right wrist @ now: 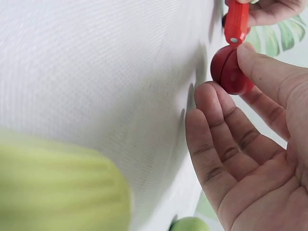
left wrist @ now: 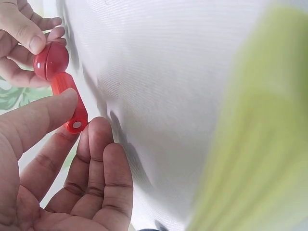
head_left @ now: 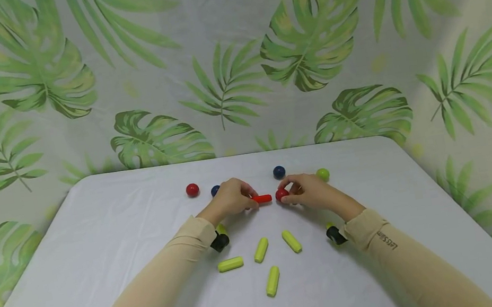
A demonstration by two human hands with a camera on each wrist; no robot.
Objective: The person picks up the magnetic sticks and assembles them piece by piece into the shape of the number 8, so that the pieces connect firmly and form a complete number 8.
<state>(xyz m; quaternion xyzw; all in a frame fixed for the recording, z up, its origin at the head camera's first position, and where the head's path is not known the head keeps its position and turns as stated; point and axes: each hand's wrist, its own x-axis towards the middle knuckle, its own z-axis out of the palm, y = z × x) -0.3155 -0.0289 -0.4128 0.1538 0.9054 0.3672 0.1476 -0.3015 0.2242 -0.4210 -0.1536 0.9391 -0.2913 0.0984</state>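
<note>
In the head view my left hand (head_left: 232, 197) pinches a short red stick (head_left: 263, 198) between thumb and fingers. A pale round spot shows on the stick's end in the left wrist view. Facing it, my right hand (head_left: 308, 191) holds a red ball (right wrist: 232, 70) by thumb and fingertips; a seam runs around the ball. The stick's far end is right at the ball in both wrist views, with a narrow gap visible from the head. The other fingers of each hand extend loosely beside the tabletop.
Several yellow-green sticks (head_left: 272, 281) lie on the white table (head_left: 105, 208) nearer me. Beyond the hands are another red ball (head_left: 192, 190), a dark blue ball (head_left: 279, 172), a second blue ball (head_left: 215, 190) partly hidden by my left hand, and a green ball (head_left: 323, 174).
</note>
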